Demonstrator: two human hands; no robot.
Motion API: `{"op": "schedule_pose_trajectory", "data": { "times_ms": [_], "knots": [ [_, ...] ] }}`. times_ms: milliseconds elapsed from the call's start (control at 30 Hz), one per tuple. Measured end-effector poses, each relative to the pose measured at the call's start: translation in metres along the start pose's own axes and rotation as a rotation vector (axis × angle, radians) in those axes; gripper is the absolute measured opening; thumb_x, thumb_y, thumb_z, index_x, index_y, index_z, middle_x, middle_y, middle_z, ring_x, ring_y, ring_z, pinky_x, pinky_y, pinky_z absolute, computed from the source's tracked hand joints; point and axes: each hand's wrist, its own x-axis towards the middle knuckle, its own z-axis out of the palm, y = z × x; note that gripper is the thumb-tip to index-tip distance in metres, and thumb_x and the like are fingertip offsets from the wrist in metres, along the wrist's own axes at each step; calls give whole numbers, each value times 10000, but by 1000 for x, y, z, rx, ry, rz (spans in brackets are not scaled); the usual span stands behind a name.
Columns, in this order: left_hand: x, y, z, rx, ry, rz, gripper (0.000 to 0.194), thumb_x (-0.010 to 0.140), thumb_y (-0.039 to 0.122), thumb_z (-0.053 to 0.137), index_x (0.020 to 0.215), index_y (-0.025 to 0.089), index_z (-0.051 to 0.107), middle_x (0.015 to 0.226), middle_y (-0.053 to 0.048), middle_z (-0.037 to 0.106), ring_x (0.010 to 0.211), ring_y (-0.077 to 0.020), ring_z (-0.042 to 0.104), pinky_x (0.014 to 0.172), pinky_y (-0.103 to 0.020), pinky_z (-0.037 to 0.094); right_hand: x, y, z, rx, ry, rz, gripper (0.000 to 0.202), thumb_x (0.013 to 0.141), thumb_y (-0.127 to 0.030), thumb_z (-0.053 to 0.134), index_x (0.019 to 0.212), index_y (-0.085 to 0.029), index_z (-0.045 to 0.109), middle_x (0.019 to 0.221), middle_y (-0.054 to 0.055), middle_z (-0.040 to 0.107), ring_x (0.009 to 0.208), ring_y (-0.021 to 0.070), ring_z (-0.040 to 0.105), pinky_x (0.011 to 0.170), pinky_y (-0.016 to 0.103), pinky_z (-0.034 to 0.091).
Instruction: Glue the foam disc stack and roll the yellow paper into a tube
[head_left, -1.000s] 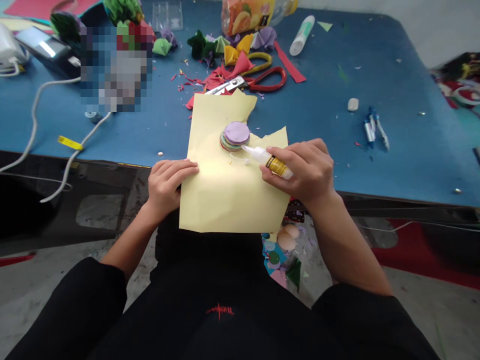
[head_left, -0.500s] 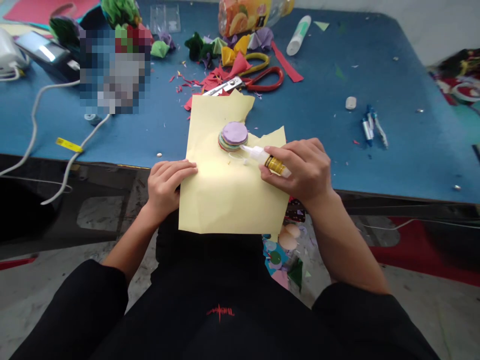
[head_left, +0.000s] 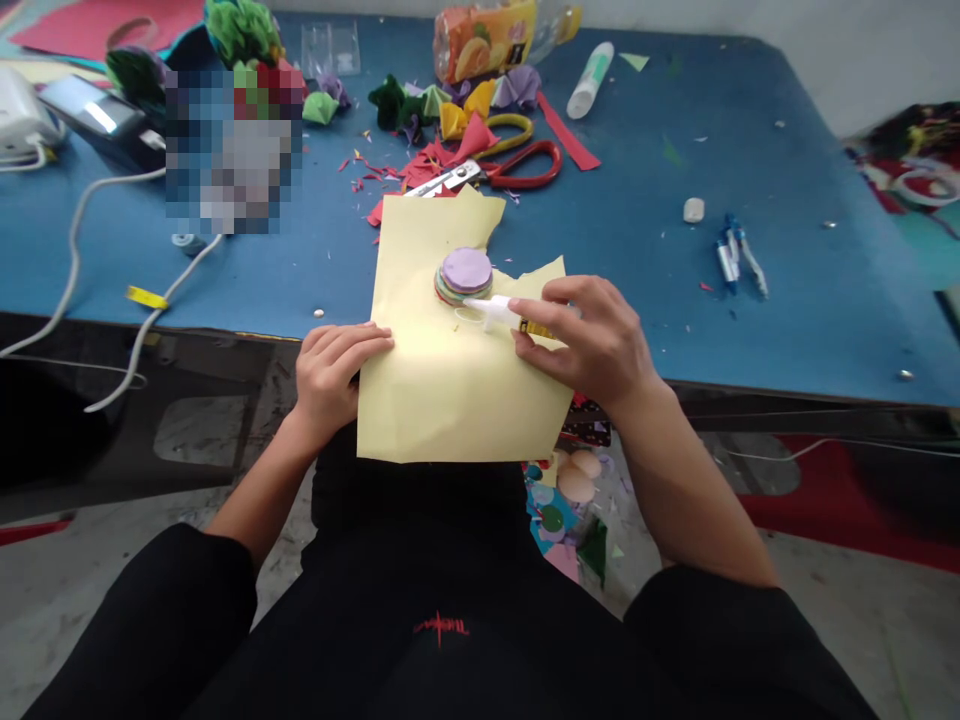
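Note:
A pale yellow paper sheet (head_left: 457,400) with a torn upper right edge overhangs the table's near edge. On it lies a stack of round paper discs (head_left: 466,272), a lilac one on top. My right hand (head_left: 592,340) holds a small white glue bottle (head_left: 504,313) with a yellow label, tilted on its side, its nozzle tip at the lower edge of the stack. A thin white loop shows beside the nozzle. My left hand (head_left: 330,370) grips the sheet's left edge, fingertips on top and the thumb hidden.
Red-handled scissors (head_left: 525,165) and red scraps (head_left: 431,165) lie just beyond the sheet. Farther back are folded paper flowers (head_left: 465,105), a drink bottle (head_left: 487,40) and a glue stick (head_left: 591,80). White cables (head_left: 79,230) cross the left; pens (head_left: 731,258) lie right.
The glue bottle has moved slightly left and lies flatter, its nozzle lower along the stack. My right index finger has shifted along the bottle. My left hand has hardly moved.

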Motion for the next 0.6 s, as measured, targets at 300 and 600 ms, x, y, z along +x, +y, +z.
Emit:
{"op": "schedule_pose_trajectory", "data": {
  "times_ms": [300, 600],
  "knots": [
    [-1, -1, 1, -20, 5, -4, 190, 893, 117, 535, 993, 230, 651, 982, -27, 740, 956, -195, 693, 792, -323, 464, 3, -3, -1, 41, 88, -122, 345, 856, -214, 588, 1192, -243, 516, 963, 35, 567, 843, 140, 550, 721, 265, 496],
    [-1, -1, 2, -16, 14, 10, 207, 883, 88, 532, 992, 220, 648, 981, -35, 739, 959, -194, 692, 797, -317, 461, 10, -12, -9, -88, 71, -244, 260, 901, -216, 556, 1158, -185, 529, 919, 45, 618, 795, 125, 575, 684, 230, 493]
  ]
}}
